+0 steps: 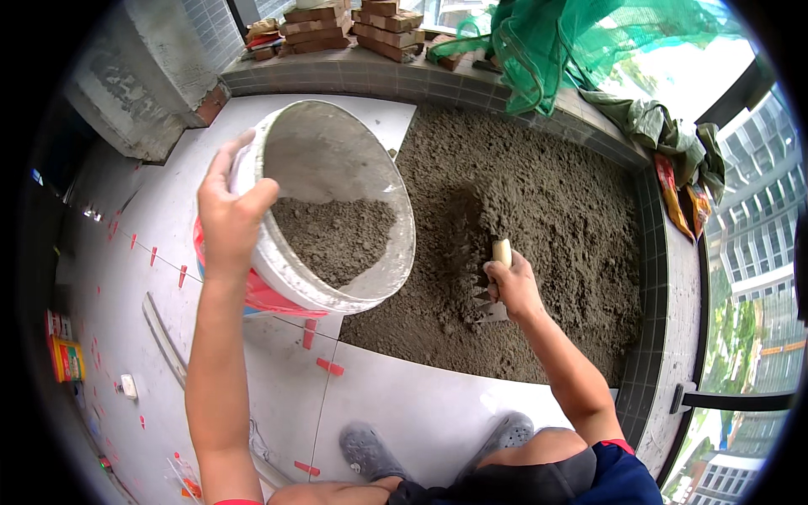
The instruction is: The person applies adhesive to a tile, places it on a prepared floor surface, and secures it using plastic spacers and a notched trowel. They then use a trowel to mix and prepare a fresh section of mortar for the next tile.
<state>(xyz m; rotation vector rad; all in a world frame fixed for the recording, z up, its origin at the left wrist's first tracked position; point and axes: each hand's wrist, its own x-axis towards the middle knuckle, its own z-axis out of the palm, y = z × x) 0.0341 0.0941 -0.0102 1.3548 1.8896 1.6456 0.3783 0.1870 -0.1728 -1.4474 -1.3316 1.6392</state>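
My left hand point(231, 206) grips the rim of a white bucket point(391, 189) with red on its outside, the thumb over the edge. The bucket is tilted toward me and to the right, and grey-brown mortar point(337, 236) lies inside it. My right hand point(515, 286) is closed round the pale handle of a notched trowel point(502, 252). Part of its toothed metal blade shows below the hand; the rest is hidden by mortar or blurred. The trowel is down at a bed of loose, damp mortar point(564, 194), beside a small heap.
Pale floor tiles point(421, 370) with red levelling clips point(330, 367) border the mortar. Bricks point(316, 34) stack on the far ledge, and green netting point(539, 59) hangs over it. Dark tiled curbs and windows line the right side. My grey clogs point(370, 450) stand on the near tiles.
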